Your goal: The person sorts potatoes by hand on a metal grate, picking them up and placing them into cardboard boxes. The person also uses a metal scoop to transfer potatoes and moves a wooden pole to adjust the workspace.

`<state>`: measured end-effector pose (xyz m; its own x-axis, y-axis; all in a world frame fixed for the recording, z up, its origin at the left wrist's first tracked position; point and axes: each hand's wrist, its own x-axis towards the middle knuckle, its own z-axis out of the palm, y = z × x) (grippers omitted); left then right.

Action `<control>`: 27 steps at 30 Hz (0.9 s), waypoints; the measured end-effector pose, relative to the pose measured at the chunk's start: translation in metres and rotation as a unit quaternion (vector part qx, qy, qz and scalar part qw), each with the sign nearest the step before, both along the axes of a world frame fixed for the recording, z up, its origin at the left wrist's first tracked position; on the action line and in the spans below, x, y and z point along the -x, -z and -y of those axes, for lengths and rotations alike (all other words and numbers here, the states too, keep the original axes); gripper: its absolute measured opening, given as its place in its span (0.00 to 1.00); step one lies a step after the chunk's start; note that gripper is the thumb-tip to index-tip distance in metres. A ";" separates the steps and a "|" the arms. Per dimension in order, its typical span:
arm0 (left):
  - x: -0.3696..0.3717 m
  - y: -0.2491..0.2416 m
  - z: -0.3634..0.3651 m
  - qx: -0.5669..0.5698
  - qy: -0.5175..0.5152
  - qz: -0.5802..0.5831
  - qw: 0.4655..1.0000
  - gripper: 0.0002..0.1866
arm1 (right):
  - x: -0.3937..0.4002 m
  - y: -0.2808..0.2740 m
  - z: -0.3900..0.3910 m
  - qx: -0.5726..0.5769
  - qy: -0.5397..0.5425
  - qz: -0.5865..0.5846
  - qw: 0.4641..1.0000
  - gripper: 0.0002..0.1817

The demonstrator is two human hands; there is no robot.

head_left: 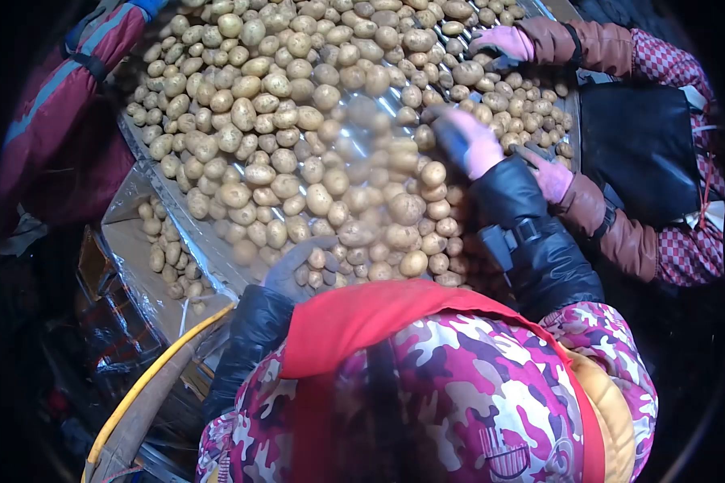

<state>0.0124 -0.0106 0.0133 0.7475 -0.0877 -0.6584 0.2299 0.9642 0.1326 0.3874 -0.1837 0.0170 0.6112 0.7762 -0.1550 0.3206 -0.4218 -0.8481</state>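
A wide layer of potatoes (242, 113) covers the metal rollers (354, 141) in front of me. My left hand (286, 272), in a greyish glove, rests at the near edge with its fingers spread around several small potatoes (316, 258); I cannot make out a firm grip. Stretched out over the right part of the layer is my right hand (469, 143), in a pink and grey glove. Motion smears its fingers, so whether they hold a potato is hidden. Potatoes lie right beside it.
A co-worker's gloved hands (503, 44) reach among potatoes from the right. Another person's sleeve (72, 105) is at the upper left. A metal edge (177, 209) borders a carton of potatoes (169, 253). A yellow-rimmed container (149, 374) stands near my left side.
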 end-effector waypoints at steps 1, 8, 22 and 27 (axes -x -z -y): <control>-0.002 -0.004 0.000 -0.016 0.008 -0.002 1.000 0.27 | -0.012 -0.007 0.009 0.011 0.034 0.076 0.996 0.20; -0.001 0.010 -0.004 -0.031 0.034 0.002 0.999 0.28 | 0.016 -0.044 0.022 0.141 -0.137 0.341 0.919 0.15; -0.011 -0.015 0.005 -0.044 0.019 -0.043 0.998 0.27 | 0.047 -0.055 0.045 0.128 -0.018 0.146 0.981 0.14; -0.009 -0.009 0.003 -0.036 0.017 -0.035 0.999 0.28 | 0.051 -0.054 0.013 0.297 -0.182 0.339 0.874 0.13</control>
<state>0.0210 -0.0137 0.0224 0.6966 -0.0636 -0.7147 0.2744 0.9440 0.1834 0.3365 -0.1968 0.0714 0.4486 0.8436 -0.2950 0.8689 -0.4889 -0.0769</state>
